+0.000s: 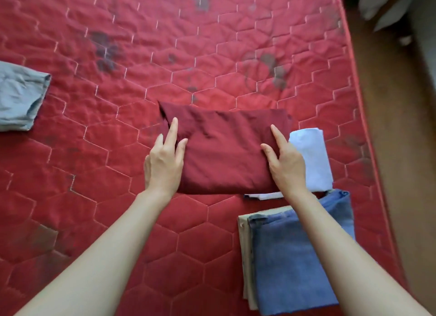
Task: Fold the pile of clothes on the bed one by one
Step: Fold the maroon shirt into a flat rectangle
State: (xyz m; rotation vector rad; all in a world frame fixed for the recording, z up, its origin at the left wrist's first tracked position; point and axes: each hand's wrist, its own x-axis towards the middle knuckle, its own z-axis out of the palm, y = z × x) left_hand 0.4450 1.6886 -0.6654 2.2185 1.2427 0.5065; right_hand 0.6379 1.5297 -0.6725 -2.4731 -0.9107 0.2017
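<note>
Bed (212, 44): red quilted cover, hexagon stitching, dark grey blotches here and there; it fills most of my view.
Floor (389, 127): brown strip along the bed's right edge.
Blue jeans (295, 263): folded, near right of the bed, lying on top of a beige folded piece (244, 245) that shows only along its left edge.
Maroon garment (224, 155): mid-bed, directly before me, folded into a wide flat rectangle; near edge thick and rounded, far-left corner creased with a loose flap; its right end overlaps the white piece.
White folded piece (313, 160): just right of the maroon garment, partly under it and under my right hand.
Grey garment (18, 96): unfolded, rumpled, far left, well apart from the rest, cut off by the frame.
Left hand (165, 160): fingers straight, flat on the maroon garment's left end, pressing.
Right hand (285, 162): fingers straight, flat on its right end, pressing.
</note>
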